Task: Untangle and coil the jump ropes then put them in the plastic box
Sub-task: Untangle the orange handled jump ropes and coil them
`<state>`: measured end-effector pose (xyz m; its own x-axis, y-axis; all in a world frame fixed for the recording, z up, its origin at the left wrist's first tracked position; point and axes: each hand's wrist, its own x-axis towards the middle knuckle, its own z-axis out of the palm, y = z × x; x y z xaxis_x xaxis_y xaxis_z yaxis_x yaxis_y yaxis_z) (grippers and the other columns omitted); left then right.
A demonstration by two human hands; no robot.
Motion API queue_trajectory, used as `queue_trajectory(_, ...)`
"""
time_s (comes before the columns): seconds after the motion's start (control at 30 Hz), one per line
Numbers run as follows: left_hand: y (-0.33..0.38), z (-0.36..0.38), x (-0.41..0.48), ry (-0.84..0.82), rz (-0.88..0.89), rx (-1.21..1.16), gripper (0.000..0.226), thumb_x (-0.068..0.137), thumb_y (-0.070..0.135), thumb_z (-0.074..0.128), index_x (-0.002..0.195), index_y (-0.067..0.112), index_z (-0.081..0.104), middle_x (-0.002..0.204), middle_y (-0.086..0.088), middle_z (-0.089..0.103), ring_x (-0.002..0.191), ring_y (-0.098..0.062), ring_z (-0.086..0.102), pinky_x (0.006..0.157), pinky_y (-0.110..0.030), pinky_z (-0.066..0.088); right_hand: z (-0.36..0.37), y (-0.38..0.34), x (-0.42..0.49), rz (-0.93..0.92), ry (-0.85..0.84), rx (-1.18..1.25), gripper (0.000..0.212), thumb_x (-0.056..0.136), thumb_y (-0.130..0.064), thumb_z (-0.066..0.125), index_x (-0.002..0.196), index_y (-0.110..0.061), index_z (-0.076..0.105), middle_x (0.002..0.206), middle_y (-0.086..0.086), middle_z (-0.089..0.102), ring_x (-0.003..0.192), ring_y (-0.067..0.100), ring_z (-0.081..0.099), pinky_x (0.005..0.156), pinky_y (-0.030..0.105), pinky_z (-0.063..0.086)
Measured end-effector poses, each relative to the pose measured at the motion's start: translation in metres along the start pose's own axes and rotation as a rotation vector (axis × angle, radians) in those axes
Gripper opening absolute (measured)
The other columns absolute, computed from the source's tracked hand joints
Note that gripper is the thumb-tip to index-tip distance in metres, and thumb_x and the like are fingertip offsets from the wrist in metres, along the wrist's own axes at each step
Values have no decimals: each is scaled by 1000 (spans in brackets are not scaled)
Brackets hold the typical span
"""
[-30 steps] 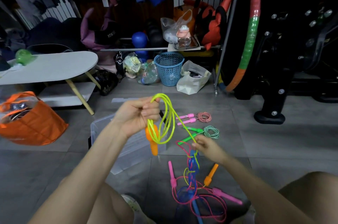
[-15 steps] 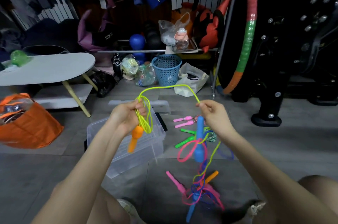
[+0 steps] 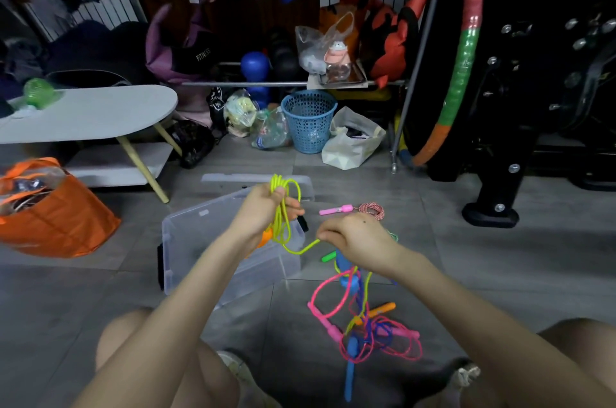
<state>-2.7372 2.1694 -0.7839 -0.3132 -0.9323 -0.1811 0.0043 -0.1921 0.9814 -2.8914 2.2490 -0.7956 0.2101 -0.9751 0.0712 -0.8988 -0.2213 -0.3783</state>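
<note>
The left hand [image 3: 263, 211] is held up over the far edge of the clear plastic box [image 3: 200, 241], its fingers curled round several loops of the yellow-green jump rope [image 3: 282, 227]; one orange handle [image 3: 265, 237] of that rope is seen just below the palm. A short slack stretch of the same rope is led across to the right hand [image 3: 350, 237], where it is pinched between thumb and curled fingertips; a blue handle [image 3: 345, 269] hangs directly beneath this hand, though whether it is gripped as well cannot be told. From there, yellow, pink and blue cords are strung down to a tangle [image 3: 376, 337] lying on the grey tiled floor between the person's knees, with pink handles and a second orange handle [image 3: 383, 308] caught in it. The box is open and stands on the floor; its lid [image 3: 233, 179] is laid flat just behind it. A coiled rope with pink handles [image 3: 370, 209] lies on the floor beyond the right hand; a green handle [image 3: 328, 256] is partly hidden beneath the hand. An orange bag [image 3: 56, 217] is seen at far left; a blue basket [image 3: 308, 121] stands well behind.
</note>
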Motion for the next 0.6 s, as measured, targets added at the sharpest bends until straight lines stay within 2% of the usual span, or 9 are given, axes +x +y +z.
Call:
queue_trajectory(0.07, -8, 3, -1, -40, 20, 113, 22, 101, 6, 30, 86, 4, 47, 49, 1, 63, 47, -7, 63, 51, -19, 53, -5, -1, 7, 20, 15, 106, 22, 94, -24, 50, 101, -15, 68, 106, 2, 70, 109, 21, 58, 83, 31, 38)
queue_trajectory(0.13, -12, 7, -4, -72, 43, 242, 21, 100, 6, 33, 87, 2, 48, 54, -1, 61, 45, -3, 59, 50, -17, 49, -10, -2, 12, 18, 46, 216, 19, 92, -22, 53, 99, -14, 70, 101, 2, 71, 101, 19, 61, 79, 28, 39)
queue_trajectory(0.2, -14, 12, -7, -145, 36, 274, 23, 100, 5, 34, 85, 0, 51, 60, -6, 60, 46, -3, 59, 51, -17, 48, -14, -2, 14, 22, 73, 276, 18, 91, -19, 56, 96, -11, 71, 96, 2, 73, 93, 16, 63, 74, 22, 37)
queue_trajectory(0.3, -12, 19, -11, -248, -42, 188, 29, 100, 6, 32, 78, 6, 51, 49, 1, 58, 46, -9, 60, 49, -18, 49, -14, 1, 16, 75, 118, 366, 13, 89, -16, 59, 91, -11, 71, 85, 3, 72, 77, 10, 59, 67, 17, 37)
queue_trajectory(0.37, -9, 21, -12, -279, -91, 97, 29, 99, 4, 32, 75, 6, 48, 44, 3, 51, 41, -10, 54, 46, -17, 46, -12, 4, 16, 142, 132, 547, 3, 85, -14, 64, 87, -12, 67, 68, 4, 63, 61, 8, 53, 61, 20, 40)
queue_trajectory(0.43, -5, 22, -11, -297, -108, -9, 28, 98, 0, 33, 73, 5, 46, 43, 3, 44, 38, -9, 45, 43, -17, 41, -11, 10, 13, 198, 143, 785, 11, 81, -6, 68, 84, -12, 59, 60, 2, 55, 52, 3, 51, 56, 17, 42)
queue_trajectory(0.53, 3, 26, -9, -294, -80, -99, 27, 97, -1, 32, 73, 8, 40, 44, 4, 38, 39, -8, 39, 43, -17, 32, -4, 21, 3, 248, 123, 1012, 26, 76, 12, 65, 86, -10, 56, 71, 3, 58, 58, 1, 55, 61, 13, 48)
queue_trajectory(0.6, 9, 28, -7, -282, -57, -106, 28, 97, -1, 32, 72, 11, 38, 44, 5, 37, 39, -7, 37, 42, -16, 30, 5, 28, -6, 274, 112, 1001, 33, 73, 19, 62, 88, -10, 58, 78, 3, 60, 62, -2, 57, 65, 12, 48)
